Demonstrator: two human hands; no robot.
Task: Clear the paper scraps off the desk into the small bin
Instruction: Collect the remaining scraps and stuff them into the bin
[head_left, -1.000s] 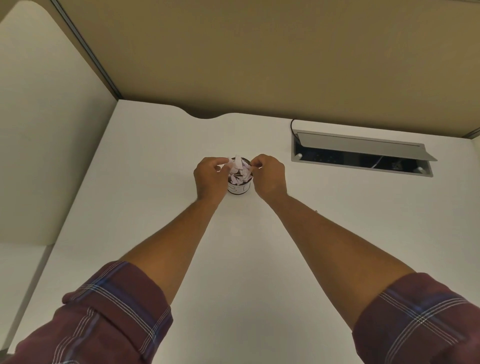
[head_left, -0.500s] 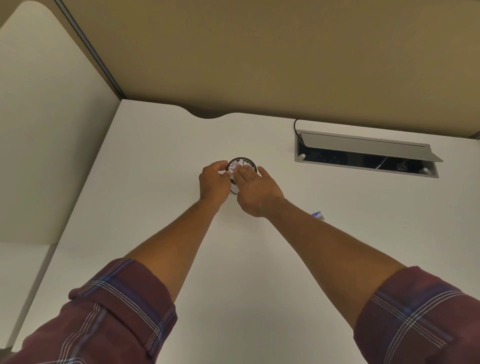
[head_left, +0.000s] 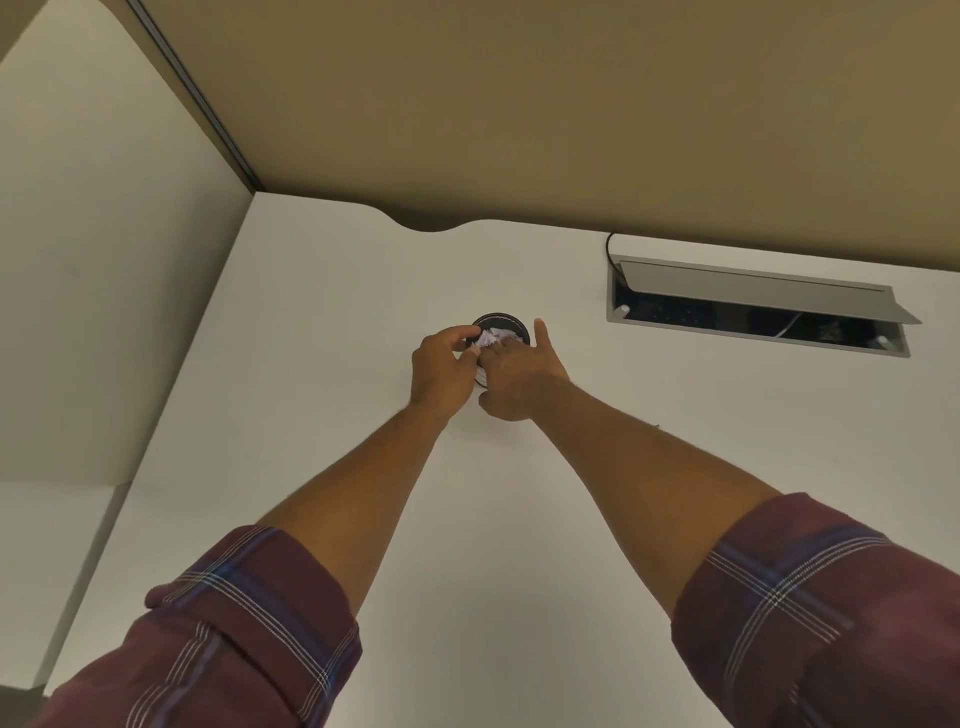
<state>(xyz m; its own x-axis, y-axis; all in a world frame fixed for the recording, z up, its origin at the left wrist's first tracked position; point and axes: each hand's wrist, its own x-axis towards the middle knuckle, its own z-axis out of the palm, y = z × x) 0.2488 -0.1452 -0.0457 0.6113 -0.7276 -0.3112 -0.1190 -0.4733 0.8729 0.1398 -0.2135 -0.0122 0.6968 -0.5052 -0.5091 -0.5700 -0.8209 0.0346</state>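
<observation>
**Scraps pressed down into a full bin**

Both hands met over the small bin (head_left: 503, 325) on the white desk (head_left: 322, 322). The left hand (head_left: 441, 366) curled narrowly at the near rim, fingertips touching the crumpled paper scraps (head_left: 491, 338) heaped inside. The right hand (head_left: 519, 371) lay spread over the mouth, thumb out, holding nothing that showed (its fingertips were partly hidden). Judging by the heap, pressing straight down with flat fingers while steadying the rim would serve best; a sideways shove might tip so light a bin.
</observation>
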